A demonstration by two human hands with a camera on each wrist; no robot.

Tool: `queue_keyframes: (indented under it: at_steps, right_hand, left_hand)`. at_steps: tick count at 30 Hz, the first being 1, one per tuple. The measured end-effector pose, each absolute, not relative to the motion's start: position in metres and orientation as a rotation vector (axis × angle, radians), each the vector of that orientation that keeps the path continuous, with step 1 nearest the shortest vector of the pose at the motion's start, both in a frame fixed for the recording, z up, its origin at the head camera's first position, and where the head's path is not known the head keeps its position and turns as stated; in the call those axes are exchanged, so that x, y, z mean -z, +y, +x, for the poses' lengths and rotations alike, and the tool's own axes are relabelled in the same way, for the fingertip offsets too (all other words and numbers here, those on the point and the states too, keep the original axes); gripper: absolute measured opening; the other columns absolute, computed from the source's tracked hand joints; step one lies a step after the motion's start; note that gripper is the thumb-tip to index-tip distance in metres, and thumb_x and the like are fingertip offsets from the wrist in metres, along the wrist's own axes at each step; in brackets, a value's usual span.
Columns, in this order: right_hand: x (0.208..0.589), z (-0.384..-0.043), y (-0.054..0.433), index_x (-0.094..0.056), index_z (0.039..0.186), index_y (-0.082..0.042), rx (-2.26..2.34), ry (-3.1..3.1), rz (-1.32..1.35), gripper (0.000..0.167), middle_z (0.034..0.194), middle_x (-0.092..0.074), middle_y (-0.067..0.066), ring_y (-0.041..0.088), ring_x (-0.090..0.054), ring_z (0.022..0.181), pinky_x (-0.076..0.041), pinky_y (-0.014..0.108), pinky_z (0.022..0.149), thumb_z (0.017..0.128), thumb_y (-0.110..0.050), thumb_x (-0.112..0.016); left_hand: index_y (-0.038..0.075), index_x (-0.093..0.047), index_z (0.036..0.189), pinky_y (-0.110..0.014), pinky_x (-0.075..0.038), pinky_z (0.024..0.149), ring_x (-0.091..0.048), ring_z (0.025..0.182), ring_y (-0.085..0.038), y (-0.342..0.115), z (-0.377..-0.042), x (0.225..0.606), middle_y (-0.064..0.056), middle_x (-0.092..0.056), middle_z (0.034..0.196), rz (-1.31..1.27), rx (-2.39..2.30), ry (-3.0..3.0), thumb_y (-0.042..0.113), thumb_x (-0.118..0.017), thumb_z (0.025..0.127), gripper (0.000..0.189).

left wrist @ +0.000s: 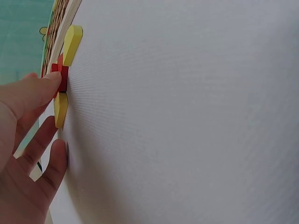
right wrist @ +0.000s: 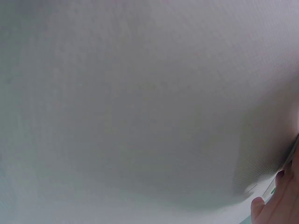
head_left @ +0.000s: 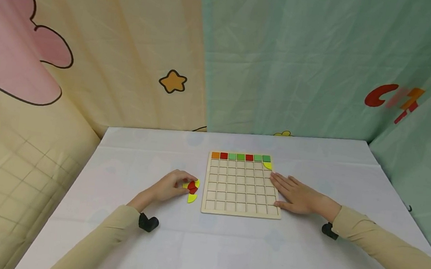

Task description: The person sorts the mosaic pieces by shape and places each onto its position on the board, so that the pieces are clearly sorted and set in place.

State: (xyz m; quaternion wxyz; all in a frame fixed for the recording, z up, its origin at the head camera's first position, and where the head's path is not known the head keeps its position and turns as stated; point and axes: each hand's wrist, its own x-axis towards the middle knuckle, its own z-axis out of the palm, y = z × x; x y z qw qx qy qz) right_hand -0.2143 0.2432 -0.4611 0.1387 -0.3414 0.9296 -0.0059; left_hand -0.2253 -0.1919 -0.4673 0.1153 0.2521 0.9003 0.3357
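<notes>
Left of a wooden grid board, my left hand reaches over a small cluster of red and yellow pieces. Its thumb and forefinger pinch a red piece. A rounded yellow piece lies at the near end of the cluster. In the left wrist view the thumb presses against the red piece, with yellow pieces on either side of it. My right hand lies with straight fingers along the board's right edge, thumb near the lower right corner. In the right wrist view only part of that hand shows.
Several coloured squares fill the board's top row, and a yellow rounded piece sits below them at the right. The white-covered table backs onto a patterned curtain. Black wrist straps show at the sleeves.
</notes>
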Motion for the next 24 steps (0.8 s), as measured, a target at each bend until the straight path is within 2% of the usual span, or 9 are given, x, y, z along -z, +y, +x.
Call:
queue_keyframes:
  at_steps: [9,17,24]
  right_hand:
    - [0.4618,-0.2149,0.2438,-0.014,0.153,-0.002,0.009,2.69,-0.986,0.081,0.162,-0.01,0.014,0.033,-0.014,0.148,-0.017,0.056,0.117,0.098,-0.057,-0.036]
    - [0.4617,-0.2155,0.2438,-0.012,0.154,-0.003,0.01,2.683,-0.971,0.081,0.162,-0.008,0.014,0.033,-0.012,0.149,-0.016,0.055,0.117,0.098,-0.057,-0.036]
    - [0.4635,-0.2164,0.2445,-0.012,0.154,-0.003,0.016,2.682,-0.981,0.081,0.162,-0.008,0.014,0.033,-0.012,0.149,-0.017,0.055,0.117,0.098,-0.057,-0.036]
  left_hand:
    - [0.018,-0.065,0.123,-0.025,-0.042,0.079,-0.046,0.101,-0.014,-0.1901,-0.2295,0.4682,0.002,-0.062,0.115,0.762,-0.864,2.662,0.022,-0.071,0.087,0.037]
    - [0.014,-0.069,0.117,-0.026,-0.043,0.077,-0.048,0.097,-0.014,-0.1865,-0.2305,0.4662,0.001,-0.064,0.11,0.762,-0.821,2.7,0.022,-0.071,0.087,0.032]
    - [0.013,-0.069,0.118,-0.026,-0.042,0.077,-0.049,0.095,-0.013,-0.1879,-0.2305,0.4641,0.0,-0.066,0.109,0.752,-0.788,2.717,0.026,-0.074,0.084,0.037]
